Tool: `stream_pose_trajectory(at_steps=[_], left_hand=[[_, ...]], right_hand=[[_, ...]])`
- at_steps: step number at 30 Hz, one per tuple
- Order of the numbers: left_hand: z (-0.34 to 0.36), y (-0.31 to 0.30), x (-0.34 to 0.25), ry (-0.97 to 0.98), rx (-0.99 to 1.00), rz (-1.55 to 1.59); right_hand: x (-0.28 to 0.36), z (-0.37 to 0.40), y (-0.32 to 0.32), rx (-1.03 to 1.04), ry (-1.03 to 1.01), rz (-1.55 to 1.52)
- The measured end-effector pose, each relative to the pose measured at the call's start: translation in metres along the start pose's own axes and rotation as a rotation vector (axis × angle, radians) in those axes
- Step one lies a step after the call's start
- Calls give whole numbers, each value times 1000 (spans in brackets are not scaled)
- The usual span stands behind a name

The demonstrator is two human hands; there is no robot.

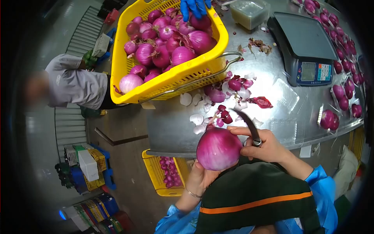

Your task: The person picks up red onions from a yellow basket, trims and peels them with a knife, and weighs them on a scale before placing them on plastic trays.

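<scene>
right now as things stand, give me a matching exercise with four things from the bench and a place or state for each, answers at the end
Things
1. large onion
2. curved knife
3. yellow basket
4. scale

Places or states
A. piled with purple bulbs, a blue-gloved hand at its top
B. gripped in the right hand
C. standing on the metal table, with a keypad on its front
D. supported by the left hand

Pairs: 1-D, 2-B, 3-A, 4-C
</scene>
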State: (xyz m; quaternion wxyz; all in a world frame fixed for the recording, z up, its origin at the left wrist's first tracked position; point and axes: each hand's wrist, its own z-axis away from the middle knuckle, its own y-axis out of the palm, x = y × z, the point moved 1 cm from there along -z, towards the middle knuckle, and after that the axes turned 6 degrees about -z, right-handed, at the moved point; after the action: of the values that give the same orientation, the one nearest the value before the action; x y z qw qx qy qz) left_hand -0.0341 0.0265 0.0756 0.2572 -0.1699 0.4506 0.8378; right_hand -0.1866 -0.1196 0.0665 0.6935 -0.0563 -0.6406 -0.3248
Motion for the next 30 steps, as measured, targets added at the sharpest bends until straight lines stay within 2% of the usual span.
stream_pose_trajectory(at_steps=[1,2,3,5,9,11,13,14,15,17,18,19,21,22,23,25,26,27,29,30], left_hand=[[-5,-2,0,5,-31,0],[-4,-2,-1,68,14,77],[-3,-4,-1,62,17,78],[1,4,-12,254,-34,-251],[1,12,-16,283,-27,-372],[4,7,-19,302,-26,-411],[7,-6,-25,423,-13,-629],[6,-11,-29,523,-32,-810],[5,-8,-32,530,-28,-816],[0,5,-41,935,-195,-1617],[-7,10,-35,1029,-196,-1574],[-14,16,-34,1036,-154,-1581],[-29,31,-32,1278,-136,-1760],[-37,38,-31,1283,-101,-1759],[-45,45,-30,1398,-99,-1826],[-60,62,-30,1646,-94,-1948],[-65,69,-29,1714,-102,-1970],[-70,76,-27,1726,-82,-1978],[-82,85,-27,1785,-162,-1834],[-86,82,-25,1744,-174,-1766]], right_hand=[[1,0,-3,-20,-94,119],[-1,-2,-3,-66,-431,391],[1,1,-5,-72,-427,392],[18,6,-4,-91,-384,774],[43,-5,7,-24,-365,1089],[42,-4,0,-30,-411,1106],[37,6,-25,-142,-273,1216],[35,14,-30,-133,-245,1094],[27,14,-26,-137,-254,1095],[7,13,-17,-198,-501,466],[8,12,-15,-234,-326,287],[6,14,-16,-270,-339,287],[2,18,-23,-400,-465,508],[9,26,-26,-428,-478,616],[15,29,-29,-454,-480,616],[22,33,-36,-502,-363,733],[19,34,-44,-548,-369,815],[6,41,-56,-564,-379,806],[-24,59,-88,-715,-88,959],[-25,64,-94,-712,-104,957]])
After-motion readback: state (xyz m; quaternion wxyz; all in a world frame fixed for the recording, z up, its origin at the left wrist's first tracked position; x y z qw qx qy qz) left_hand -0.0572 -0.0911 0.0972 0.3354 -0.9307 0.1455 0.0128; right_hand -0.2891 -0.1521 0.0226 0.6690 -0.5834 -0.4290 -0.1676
